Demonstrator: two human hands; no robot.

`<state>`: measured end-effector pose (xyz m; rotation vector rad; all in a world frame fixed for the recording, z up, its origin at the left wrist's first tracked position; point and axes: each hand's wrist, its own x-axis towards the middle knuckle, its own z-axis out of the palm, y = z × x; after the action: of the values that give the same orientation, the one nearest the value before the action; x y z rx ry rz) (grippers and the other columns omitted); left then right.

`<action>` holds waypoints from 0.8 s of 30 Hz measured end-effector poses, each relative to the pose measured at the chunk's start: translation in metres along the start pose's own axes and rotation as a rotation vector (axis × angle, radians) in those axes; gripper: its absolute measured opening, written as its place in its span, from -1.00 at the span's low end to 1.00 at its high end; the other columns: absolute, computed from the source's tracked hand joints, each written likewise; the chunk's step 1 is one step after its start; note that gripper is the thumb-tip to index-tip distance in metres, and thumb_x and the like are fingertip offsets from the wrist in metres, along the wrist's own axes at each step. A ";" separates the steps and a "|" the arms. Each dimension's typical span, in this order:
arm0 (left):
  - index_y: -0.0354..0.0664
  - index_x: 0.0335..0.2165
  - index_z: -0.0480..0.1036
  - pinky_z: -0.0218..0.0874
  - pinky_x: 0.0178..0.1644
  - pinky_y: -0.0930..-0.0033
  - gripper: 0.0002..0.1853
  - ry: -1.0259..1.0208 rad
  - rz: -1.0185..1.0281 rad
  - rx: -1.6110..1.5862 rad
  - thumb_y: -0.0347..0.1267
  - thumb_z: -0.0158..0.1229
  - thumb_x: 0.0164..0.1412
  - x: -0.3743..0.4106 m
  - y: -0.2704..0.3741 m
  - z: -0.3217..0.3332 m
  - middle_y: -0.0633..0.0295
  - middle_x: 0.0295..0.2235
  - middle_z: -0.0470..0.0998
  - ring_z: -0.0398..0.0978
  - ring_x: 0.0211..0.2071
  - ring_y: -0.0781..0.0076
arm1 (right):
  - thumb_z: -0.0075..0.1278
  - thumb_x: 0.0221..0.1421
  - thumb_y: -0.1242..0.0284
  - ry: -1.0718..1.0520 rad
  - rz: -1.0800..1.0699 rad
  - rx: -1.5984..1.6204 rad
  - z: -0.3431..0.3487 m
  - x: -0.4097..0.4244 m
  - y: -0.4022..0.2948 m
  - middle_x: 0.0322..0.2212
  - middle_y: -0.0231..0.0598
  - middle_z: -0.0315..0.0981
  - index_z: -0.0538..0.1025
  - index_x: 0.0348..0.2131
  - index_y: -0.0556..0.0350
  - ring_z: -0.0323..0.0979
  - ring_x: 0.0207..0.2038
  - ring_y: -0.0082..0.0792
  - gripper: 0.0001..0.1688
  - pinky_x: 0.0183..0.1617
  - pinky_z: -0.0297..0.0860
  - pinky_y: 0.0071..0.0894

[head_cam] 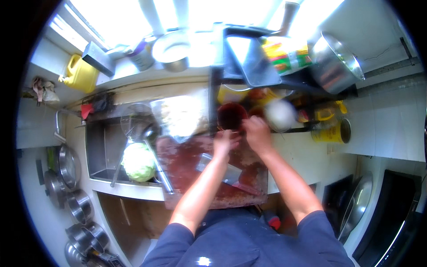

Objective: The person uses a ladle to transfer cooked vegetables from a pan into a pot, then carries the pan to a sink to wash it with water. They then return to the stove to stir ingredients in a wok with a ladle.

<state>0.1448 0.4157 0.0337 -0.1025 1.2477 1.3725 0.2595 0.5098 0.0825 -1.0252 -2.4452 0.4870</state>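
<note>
A dark red round container (231, 115) stands at the back edge of the red-brown board (186, 157). My left hand (225, 142) is at its near side, fingers bent and blurred. At its right side my right hand (257, 131) has its fingers curled. Blur hides whether either hand grips the container or something small. Below my left forearm lies a cleaver (230, 173) with a red handle (246, 188), partly covered by the arm. To the right of my right hand is a blurred white round object (281, 115).
A green cabbage (138, 162) and a metal ladle (158, 163) are at the sink (103, 147) on the left. A clear plastic bag (181, 116) with pale contents lies behind the board. A dark shelf (216, 76) holds a tray (258, 63) and a steel pot (337, 63).
</note>
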 end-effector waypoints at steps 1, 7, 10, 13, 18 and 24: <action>-0.27 -0.11 0.38 0.43 -0.27 0.34 -0.69 -0.004 -0.002 0.003 -0.27 -0.04 0.31 -0.001 0.002 0.001 0.05 -0.19 0.56 0.60 -0.25 0.24 | -0.04 0.06 0.51 0.027 0.050 0.036 0.007 -0.005 0.004 -0.40 -0.17 0.40 0.54 -0.38 0.11 0.41 -0.26 -0.06 -0.88 -0.24 0.37 -0.07; -0.32 -0.10 0.37 0.45 -0.23 0.32 -0.72 0.020 0.025 -0.013 -0.37 -0.07 0.30 0.000 -0.006 -0.002 0.03 -0.18 0.56 0.60 -0.24 0.24 | -0.03 0.16 0.43 0.054 0.432 0.330 0.005 -0.014 -0.026 -0.40 -0.05 0.47 0.59 -0.29 0.20 0.46 -0.28 0.02 -0.77 -0.19 0.37 -0.16; -0.33 -0.11 0.37 0.46 -0.27 0.36 -0.74 0.024 0.023 -0.034 -0.41 -0.06 0.28 0.003 -0.010 -0.002 0.03 -0.20 0.57 0.61 -0.29 0.25 | -0.02 0.18 0.42 0.114 0.557 0.466 0.015 -0.025 -0.019 -0.36 -0.08 0.50 0.59 -0.20 0.20 0.50 -0.28 -0.15 -0.74 -0.20 0.38 -0.29; -0.34 -0.12 0.37 0.46 -0.31 0.39 -0.75 -0.001 0.032 -0.044 -0.42 -0.05 0.27 0.009 -0.015 -0.004 0.03 -0.24 0.58 0.62 -0.32 0.26 | -0.05 0.23 0.45 0.191 0.764 0.846 0.040 -0.040 -0.011 -0.36 -0.18 0.52 0.59 -0.18 0.22 0.49 -0.34 -0.39 -0.73 -0.26 0.39 -0.41; -0.38 -0.14 0.37 0.47 -0.31 0.39 -0.75 -0.050 0.122 -0.012 -0.45 -0.04 0.25 0.000 -0.011 0.002 0.02 -0.28 0.58 0.62 -0.35 0.27 | -0.10 0.28 0.46 0.144 0.794 1.031 0.023 -0.042 -0.021 -0.38 -0.33 0.50 0.57 -0.14 0.25 0.44 -0.40 -0.57 -0.72 -0.34 0.36 -0.58; -0.41 -0.16 0.35 0.47 -0.32 0.41 -0.76 -0.040 0.123 0.074 -0.47 0.01 0.22 -0.045 0.017 0.019 -0.02 -0.27 0.57 0.61 -0.37 0.27 | -0.10 0.30 0.43 0.215 0.891 1.203 -0.014 -0.053 -0.037 -0.41 -0.46 0.45 0.56 -0.12 0.23 0.33 -0.46 -0.67 -0.71 -0.39 0.32 -0.66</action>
<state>0.1561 0.4037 0.0829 0.0535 1.2868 1.4251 0.2785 0.4487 0.0983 -1.3387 -0.9608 1.6971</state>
